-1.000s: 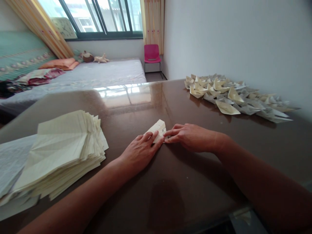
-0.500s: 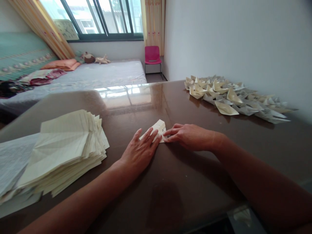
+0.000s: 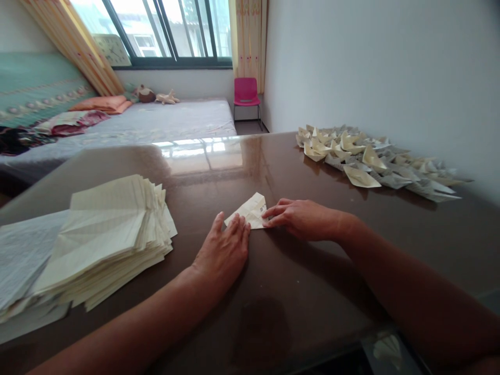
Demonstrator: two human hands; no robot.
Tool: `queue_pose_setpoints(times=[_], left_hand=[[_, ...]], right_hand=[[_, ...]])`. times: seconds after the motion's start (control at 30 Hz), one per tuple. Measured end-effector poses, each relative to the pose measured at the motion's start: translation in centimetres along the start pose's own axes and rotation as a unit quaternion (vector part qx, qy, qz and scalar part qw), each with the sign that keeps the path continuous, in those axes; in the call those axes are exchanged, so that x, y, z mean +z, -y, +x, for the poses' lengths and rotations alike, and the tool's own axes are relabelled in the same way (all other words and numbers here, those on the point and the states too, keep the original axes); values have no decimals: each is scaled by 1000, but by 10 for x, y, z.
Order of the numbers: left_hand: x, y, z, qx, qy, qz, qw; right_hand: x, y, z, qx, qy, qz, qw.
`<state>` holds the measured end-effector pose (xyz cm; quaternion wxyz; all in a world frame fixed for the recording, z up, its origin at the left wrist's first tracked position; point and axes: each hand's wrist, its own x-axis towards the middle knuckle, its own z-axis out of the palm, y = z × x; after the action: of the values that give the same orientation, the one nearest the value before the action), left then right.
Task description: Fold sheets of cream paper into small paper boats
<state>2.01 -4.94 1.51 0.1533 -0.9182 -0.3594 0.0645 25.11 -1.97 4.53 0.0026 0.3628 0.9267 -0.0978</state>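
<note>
A small folded cream paper piece [image 3: 250, 210] lies flat on the glossy brown table [image 3: 297, 291], near the middle. My left hand [image 3: 225, 250] rests flat with fingers stretched out, its fingertips at the paper's near left edge. My right hand [image 3: 302, 219] presses its fingertips down on the paper's right corner, fingers extended and close together.
A thick stack of creased cream sheets [image 3: 105, 237] sits at the left of the table. A heap of finished folded paper boats [image 3: 371, 159] lies at the far right by the white wall. Beyond the table are a bed [image 3: 148, 122] and a pink chair [image 3: 245, 92].
My left hand has slid back toward me along the paper, uncovering more of it. My right hand has stayed pressing the right corner.
</note>
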Motion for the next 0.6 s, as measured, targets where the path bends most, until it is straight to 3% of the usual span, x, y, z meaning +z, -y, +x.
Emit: queue_pose_setpoints(times=[0.2,0.33,0.47,0.6], left_hand=[[-6,7,6,-20,27,-14,999],[-3,20,11,-35,17,-39,998],[3,29,14,-12,-28,-65,997],[-1,21,14,31,-30,-67,997]], right_hand=[[8,1,11,2,-54,7,999],[15,9,21,20,-70,-58,996],[16,18,23,42,-61,-103,992],[15,17,22,50,-58,-113,991]])
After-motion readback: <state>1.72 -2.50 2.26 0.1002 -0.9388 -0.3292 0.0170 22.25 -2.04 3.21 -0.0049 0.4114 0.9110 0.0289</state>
